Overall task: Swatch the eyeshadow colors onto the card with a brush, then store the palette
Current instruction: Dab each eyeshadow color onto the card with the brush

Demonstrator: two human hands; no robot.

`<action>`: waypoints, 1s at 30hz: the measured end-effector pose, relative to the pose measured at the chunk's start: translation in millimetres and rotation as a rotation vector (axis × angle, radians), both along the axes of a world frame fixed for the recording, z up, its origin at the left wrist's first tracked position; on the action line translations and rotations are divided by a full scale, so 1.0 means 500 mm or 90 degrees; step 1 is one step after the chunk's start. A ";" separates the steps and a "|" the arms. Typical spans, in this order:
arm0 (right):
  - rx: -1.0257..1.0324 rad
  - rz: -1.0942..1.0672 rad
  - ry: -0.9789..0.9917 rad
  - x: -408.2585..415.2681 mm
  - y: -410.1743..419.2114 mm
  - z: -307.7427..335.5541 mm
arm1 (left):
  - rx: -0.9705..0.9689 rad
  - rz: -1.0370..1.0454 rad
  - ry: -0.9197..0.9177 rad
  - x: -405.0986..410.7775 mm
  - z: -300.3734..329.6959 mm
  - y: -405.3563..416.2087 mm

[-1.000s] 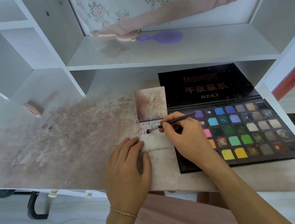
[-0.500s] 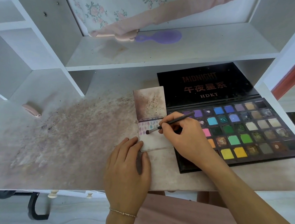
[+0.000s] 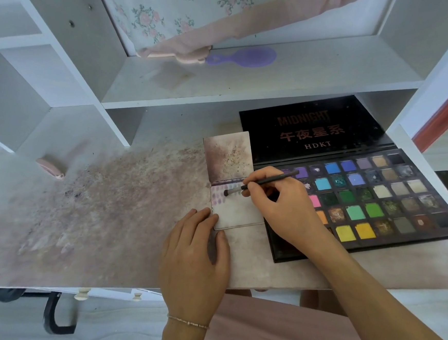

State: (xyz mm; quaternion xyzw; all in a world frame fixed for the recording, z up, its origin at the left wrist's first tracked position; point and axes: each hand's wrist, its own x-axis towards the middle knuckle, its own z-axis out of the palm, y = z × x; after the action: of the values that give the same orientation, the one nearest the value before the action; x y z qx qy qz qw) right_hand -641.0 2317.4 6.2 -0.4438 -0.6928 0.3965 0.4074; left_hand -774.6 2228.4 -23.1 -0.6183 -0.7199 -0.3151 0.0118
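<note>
A black eyeshadow palette (image 3: 380,200) lies open on the desk at the right, its lid flat behind it and many coloured pans showing. To its left lies a small folded white card (image 3: 237,211) with faint purple and green swatches along its upper left. My right hand (image 3: 282,205) pinches a thin dark brush (image 3: 261,183), whose tip touches the card near those swatches. My left hand (image 3: 194,250) lies flat on the desk, fingertips pressing the card's lower left corner.
The white desk (image 3: 99,206) is stained with pinkish powder. A pink object (image 3: 49,167) lies at the far left. On the shelf (image 3: 237,80) above rest a purple hairbrush (image 3: 246,57) and a pink one under floral cloth (image 3: 205,13). Shelf uprights stand left.
The brush tip has made small strokes on the card's upper left and sits about where it was. My left hand has stayed on the card's corner.
</note>
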 end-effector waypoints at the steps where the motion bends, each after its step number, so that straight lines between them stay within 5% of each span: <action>1: 0.002 0.001 0.011 0.001 0.000 0.002 | 0.000 0.000 0.000 0.000 0.001 0.000; 14: 0.027 -0.068 0.093 0.079 -0.020 0.028 | 0.009 0.000 -0.005 0.001 0.000 0.000; 30: 0.126 -0.255 -0.033 0.200 -0.062 -0.004 | 0.032 0.005 0.001 0.002 -0.004 0.003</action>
State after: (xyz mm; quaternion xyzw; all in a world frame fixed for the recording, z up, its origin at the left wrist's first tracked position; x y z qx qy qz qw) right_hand -540.8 2286.4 4.2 -0.5404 -0.6365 0.2260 0.5017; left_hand -773.4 2230.0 -25.2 -0.6152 -0.7143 -0.3324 0.0292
